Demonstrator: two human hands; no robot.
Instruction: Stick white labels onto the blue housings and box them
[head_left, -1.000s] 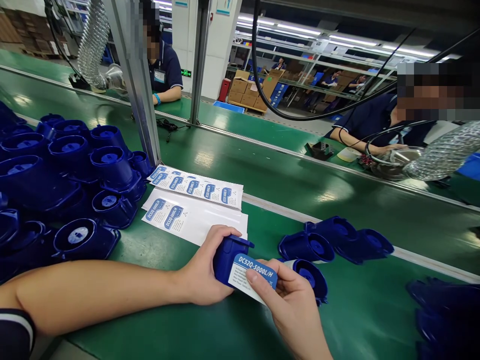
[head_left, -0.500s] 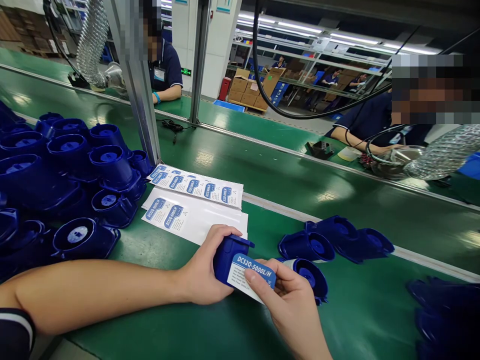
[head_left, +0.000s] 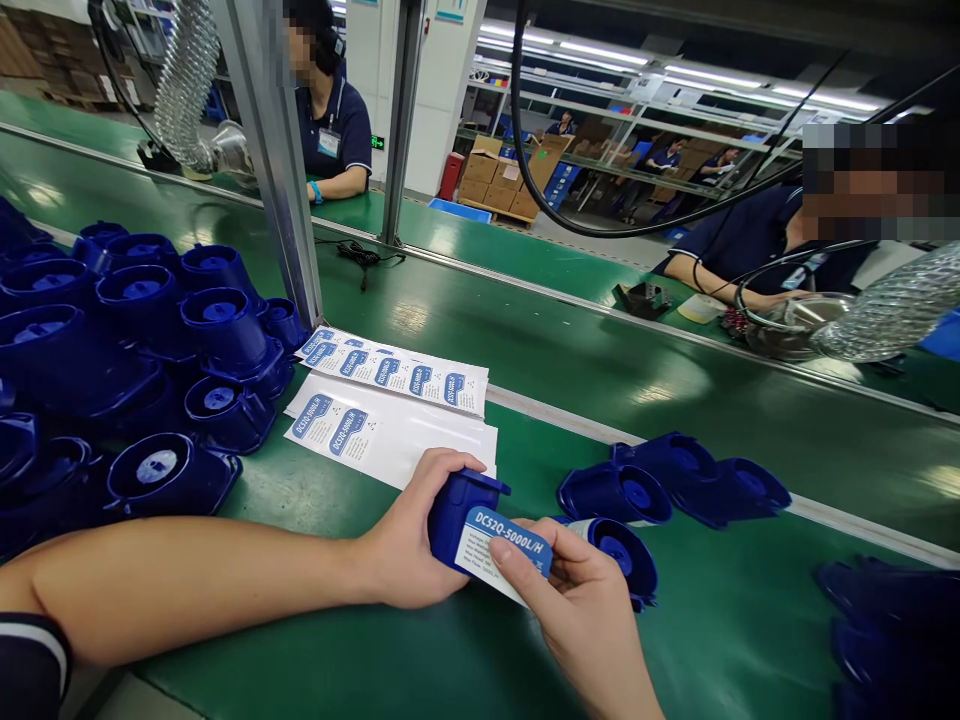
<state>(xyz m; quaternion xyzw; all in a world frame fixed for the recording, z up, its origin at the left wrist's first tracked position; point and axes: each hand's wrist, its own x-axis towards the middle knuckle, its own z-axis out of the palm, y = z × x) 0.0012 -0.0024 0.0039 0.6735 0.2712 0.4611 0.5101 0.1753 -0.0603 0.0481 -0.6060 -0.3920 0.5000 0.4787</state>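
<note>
My left hand (head_left: 420, 535) is wrapped round a dark blue plastic pump housing (head_left: 454, 515), held above the green bench. Between thumb and fingers, my right hand (head_left: 577, 590) pinches a blue and white label sticker (head_left: 487, 555) printed DC52Q-5000L/H. The label's left end lies against the side of the housing; how much of it sticks there I cannot tell. Just behind my right hand sits another blue housing (head_left: 622, 560), partly covered by my fingers. Past my left hand lie label sheets (head_left: 420, 435), one with two labels at its left end.
Many blue housings (head_left: 225, 330) crowd the bench's left side. More housings (head_left: 675, 470) lie at the right, others at the lower right edge. A metal post (head_left: 277, 170) rises behind the sheets. Two people sit across the green bench (head_left: 450, 300), near silver ducts (head_left: 892, 310).
The view has shifted very slightly. Both hands, the housing and the label keep the same place relative to each other. The person at the back left has moved a little.
</note>
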